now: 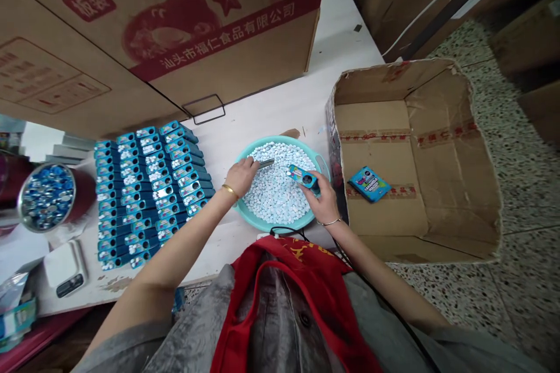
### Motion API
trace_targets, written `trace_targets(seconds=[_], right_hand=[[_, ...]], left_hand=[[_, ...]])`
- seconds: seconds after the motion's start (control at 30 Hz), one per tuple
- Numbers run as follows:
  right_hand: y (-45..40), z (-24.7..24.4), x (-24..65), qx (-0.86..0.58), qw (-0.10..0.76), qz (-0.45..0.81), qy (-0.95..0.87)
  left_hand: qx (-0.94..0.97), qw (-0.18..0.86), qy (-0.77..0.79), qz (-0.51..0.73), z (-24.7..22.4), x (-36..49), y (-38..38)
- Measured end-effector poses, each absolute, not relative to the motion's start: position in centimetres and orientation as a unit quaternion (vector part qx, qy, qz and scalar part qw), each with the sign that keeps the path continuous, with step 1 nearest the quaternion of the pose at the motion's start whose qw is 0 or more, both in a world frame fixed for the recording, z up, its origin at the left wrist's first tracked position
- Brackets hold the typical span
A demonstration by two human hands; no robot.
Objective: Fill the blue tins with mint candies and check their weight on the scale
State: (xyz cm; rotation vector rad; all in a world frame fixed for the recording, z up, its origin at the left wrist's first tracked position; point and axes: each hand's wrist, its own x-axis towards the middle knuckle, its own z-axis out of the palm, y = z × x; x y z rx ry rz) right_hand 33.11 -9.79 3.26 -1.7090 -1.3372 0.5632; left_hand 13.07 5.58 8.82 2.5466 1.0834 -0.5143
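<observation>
My left hand (242, 176), with a bracelet at the wrist, is closed on a slim grey metal tool (266, 163) over the candies. Its exact kind does not show. Small white and pale-blue candies (273, 195) fill a round turquoise basin (246, 218) in front of me. Over the basin's right side, my right hand (322, 201) grips a small blue candy box (304, 178) with a printed face and a dark round hole. The box lies tilted, its printed end towards the left hand, and the fingers partly cover it.
Several rows of similar blue boxes (149, 186) stand at the left. Beyond them are a tub of shiny blue wrapped pieces (48, 197) and a white scale (65, 268). An open carton (380, 119) on the right holds a flat blue packet (370, 184). Large cartons (245, 64) stand behind.
</observation>
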Motion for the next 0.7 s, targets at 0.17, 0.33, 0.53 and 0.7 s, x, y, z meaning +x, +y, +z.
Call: trace_targets(seconds=[0.17,0.33,0.53,0.7], right_hand=[[-9.8,4.3,34.1,-0.706,0.463,0.256,-0.471],[-9.4,4.0,34.6,-0.71,0.48,0.269,-0.438],[-9.1,3.4,35.2,-0.712,0.486,0.265,-0.431],[-9.2,3.6,35.1,-0.694,0.448,0.224,-0.517]], left_hand=[[0.888,0.252,0.343,-0.172,1.7,14.1,2.0],[0.872,0.358,0.306,-0.138,0.5,14.8,-2.0],[0.852,0.44,0.269,-0.093,3.8,12.5,-0.3],[0.861,0.442,0.25,-0.039,9.8,10.9,2.8]])
